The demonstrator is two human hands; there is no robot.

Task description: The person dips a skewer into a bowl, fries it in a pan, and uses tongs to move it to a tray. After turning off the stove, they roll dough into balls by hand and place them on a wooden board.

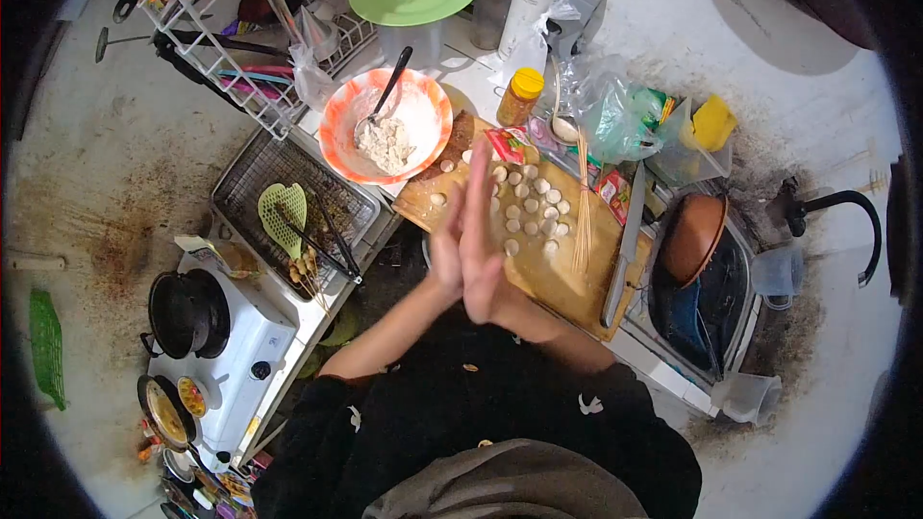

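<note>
Cramped kitchen corner seen from above, with a stained concrete floor all around a narrow bench point(481, 86) packed with stuff. I'm watching both hands pressed palm to palm over the near edge of the wooden cutting board point(567, 279): left hand point(445, 248) and right hand point(484, 255) flat against each other, fingers point(478, 183) straight and pointing away from the body. I can't tell if there's anything squeezed between the palms. Just past the fingertips, a bunch of small pale dough balls point(532, 211) sit in loose rows in the middle of the board. Bamboo skewers point(582, 216) lie beside them toward the board's right side, and a knife point(625, 245) lies along its right edge. At the board's far left corner there's an orange-rimmed bowl point(386, 125) of white mix with a spoon point(385, 96) stuck in it. Left of the board is a wire grill tray point(288, 197) with a green spatula point(283, 216) and tongs on it, and further left a white stove point(231, 346) with a black pot point(187, 312).
</note>
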